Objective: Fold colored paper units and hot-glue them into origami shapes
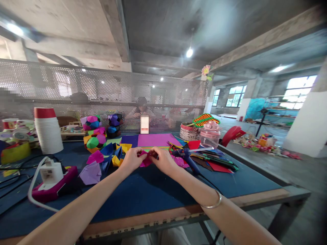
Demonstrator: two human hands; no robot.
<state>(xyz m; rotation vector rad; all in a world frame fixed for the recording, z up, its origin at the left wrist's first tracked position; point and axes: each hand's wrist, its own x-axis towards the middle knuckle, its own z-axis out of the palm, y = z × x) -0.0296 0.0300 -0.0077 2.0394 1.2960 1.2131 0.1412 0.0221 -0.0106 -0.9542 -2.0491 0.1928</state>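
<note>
Blue worktable (153, 197), both hands working: left hand (131, 159) and right hand (163, 160) pinch a magenta paper piece (146, 160) between closed fingertips, just in front of the purple sheet stack (157, 140).

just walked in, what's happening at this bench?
A person is working a small magenta folded paper piece with both bare hands: the left hand and the right hand pinch it together just above the blue-topped work table. Loose folded paper units in purple, blue and yellow lie to the left, finished multicoloured paper balls behind them. Flat coloured paper sheets sit ahead, and a blue glue gun rests to the right.
</note>
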